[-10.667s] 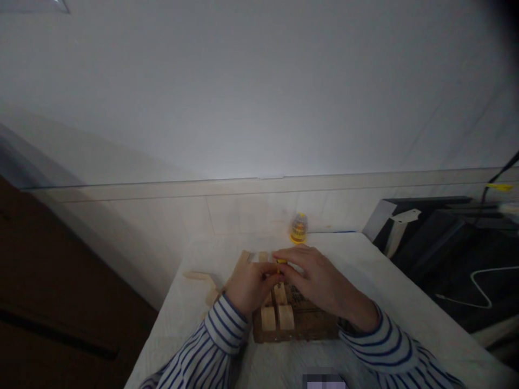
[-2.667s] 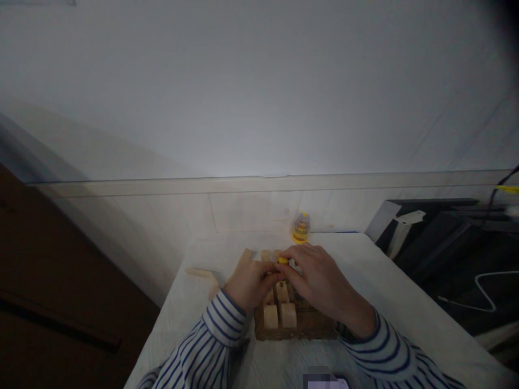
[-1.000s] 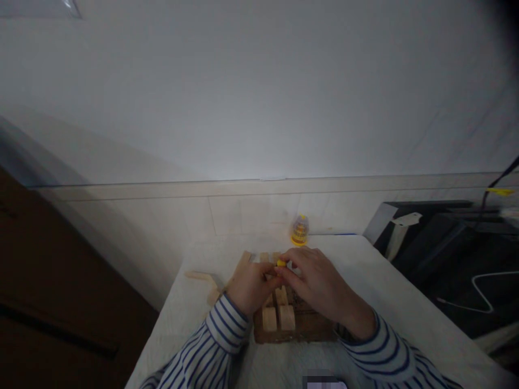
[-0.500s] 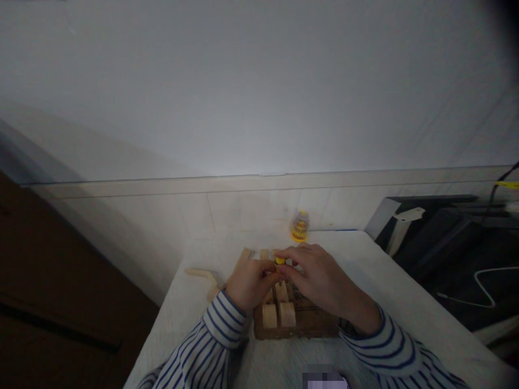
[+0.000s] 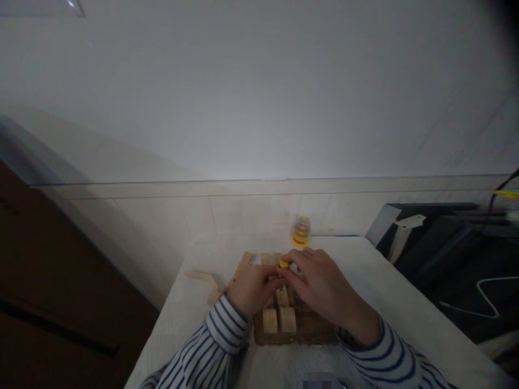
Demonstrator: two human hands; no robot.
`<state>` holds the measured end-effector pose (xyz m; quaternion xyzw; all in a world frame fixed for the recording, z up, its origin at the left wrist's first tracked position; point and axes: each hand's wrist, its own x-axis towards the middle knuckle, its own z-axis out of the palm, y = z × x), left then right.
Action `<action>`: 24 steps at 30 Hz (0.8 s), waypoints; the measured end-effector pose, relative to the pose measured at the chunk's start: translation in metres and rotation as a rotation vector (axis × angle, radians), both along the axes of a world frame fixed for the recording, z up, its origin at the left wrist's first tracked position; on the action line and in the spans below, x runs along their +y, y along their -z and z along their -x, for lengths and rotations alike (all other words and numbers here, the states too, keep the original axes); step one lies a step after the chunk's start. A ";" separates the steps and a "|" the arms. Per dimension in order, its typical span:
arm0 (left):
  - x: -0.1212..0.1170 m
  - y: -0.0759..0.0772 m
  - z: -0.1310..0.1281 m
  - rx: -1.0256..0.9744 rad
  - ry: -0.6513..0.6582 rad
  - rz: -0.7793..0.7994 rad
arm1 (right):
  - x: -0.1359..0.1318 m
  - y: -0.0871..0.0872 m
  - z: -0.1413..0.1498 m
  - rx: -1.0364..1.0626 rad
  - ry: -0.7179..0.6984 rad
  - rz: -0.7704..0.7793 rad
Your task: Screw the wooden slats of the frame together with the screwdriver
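A small screwdriver with a yellow-capped handle (image 5: 284, 264) stands upright over the wooden pieces. Fingers and thumb of my right hand (image 5: 318, 281) pinch its handle. My left hand (image 5: 253, 287) is closed close beside it, thumb and forefinger pressed together just under the yellow cap; what they grip is hidden. Beneath both hands lies a dark brown board (image 5: 314, 328) bearing pale wooden blocks with rounded ends, among them a left block (image 5: 270, 321) and a right block (image 5: 287, 320). The screwdriver's tip cannot be seen.
Left of my hands, a bent pale wooden piece (image 5: 205, 276) and a wooden strip (image 5: 243, 263) lie on the white table (image 5: 174, 319). A clear cone-shaped case with a yellow base (image 5: 300, 235) stands by the wall. Dark panels (image 5: 438, 243) lean at the right.
The view has tilted slightly, so everything sits a little lower. Both hands keep their pinch over the blocks, with only small shifts of the fingers.
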<state>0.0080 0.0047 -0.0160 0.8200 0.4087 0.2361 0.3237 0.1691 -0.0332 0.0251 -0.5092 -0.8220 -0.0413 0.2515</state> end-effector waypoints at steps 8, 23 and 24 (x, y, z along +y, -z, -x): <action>-0.002 -0.001 -0.004 -0.014 -0.122 -0.015 | 0.003 0.005 -0.008 0.180 -0.048 0.045; 0.001 -0.001 0.000 -0.015 0.008 -0.025 | 0.006 0.004 -0.011 0.173 -0.114 0.085; 0.001 -0.002 0.000 -0.014 0.028 -0.023 | 0.005 0.003 -0.011 0.155 -0.100 0.072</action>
